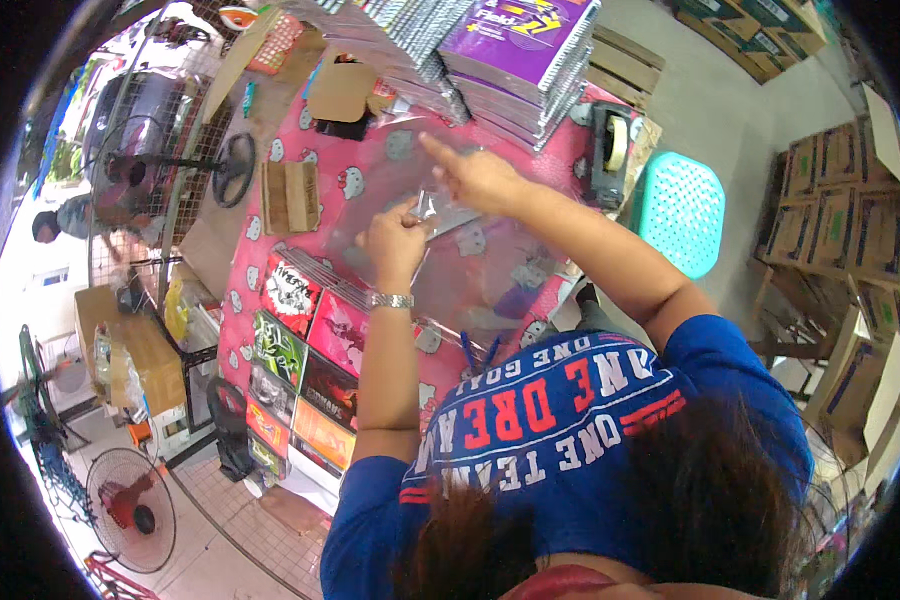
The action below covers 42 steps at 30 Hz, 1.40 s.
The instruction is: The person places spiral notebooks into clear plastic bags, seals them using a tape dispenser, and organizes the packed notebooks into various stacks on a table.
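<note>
My left hand (398, 238) is closed, its fingertips pinching the edge of a clear plastic sleeve (462, 218) over the table. Just right of it and a little farther off, my right hand (480, 182) has its index finger stretched toward the far left, thumb held apart. I see nothing gripped in it. Shiny clear plastic (470, 290) is spread over the pink table cover beneath both hands. Close to my left forearm lie several notebooks (310, 360) with bright printed covers, in rows. A silver watch band circles my left wrist.
Tall stacks of spiral notebooks (520, 45), one topped in purple, rise at the far edge. A tape dispenser (610, 150) sits at the right edge, with a turquoise stool (682, 215) beyond. Folded cardboard (290, 197) lies left. Cartons (820, 190) line the right side; a fan (132, 508) stands lower left.
</note>
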Tool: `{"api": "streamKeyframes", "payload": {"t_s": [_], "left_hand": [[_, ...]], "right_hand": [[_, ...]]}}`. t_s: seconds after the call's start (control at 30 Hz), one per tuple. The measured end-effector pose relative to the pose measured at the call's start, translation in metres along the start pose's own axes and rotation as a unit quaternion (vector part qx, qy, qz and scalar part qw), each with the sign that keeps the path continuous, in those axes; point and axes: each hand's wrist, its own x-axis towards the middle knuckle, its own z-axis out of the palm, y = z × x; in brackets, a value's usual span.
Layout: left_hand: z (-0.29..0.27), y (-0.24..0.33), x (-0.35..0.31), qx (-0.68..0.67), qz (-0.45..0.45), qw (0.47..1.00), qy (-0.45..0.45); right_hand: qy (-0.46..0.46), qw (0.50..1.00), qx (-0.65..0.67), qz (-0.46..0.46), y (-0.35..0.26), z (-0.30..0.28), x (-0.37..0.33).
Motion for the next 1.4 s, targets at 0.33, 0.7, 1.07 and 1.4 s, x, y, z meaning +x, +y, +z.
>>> {"api": "streamKeyframes", "payload": {"t_s": [0.33,0.7,1.07,1.4], "left_hand": [[0.006,-0.016,0.031,-0.088,0.110,0.990,0.015],[0.035,-0.026,0.021,-0.480,-0.073,0.874,0.018],[0.032,-0.015,0.018,-0.493,-0.080,0.866,0.029],[0.050,-0.032,-0.004,-0.671,-0.123,0.710,0.175]], "right_hand": [[0.343,0.761,0.377,0.401,0.200,0.068,-0.173],[0.326,0.488,0.748,0.309,0.146,0.099,-0.191],[-0.195,0.959,0.163,-0.124,0.042,-0.010,0.106],[-0.258,0.956,-0.128,-0.057,0.063,0.016,0.098]]}}
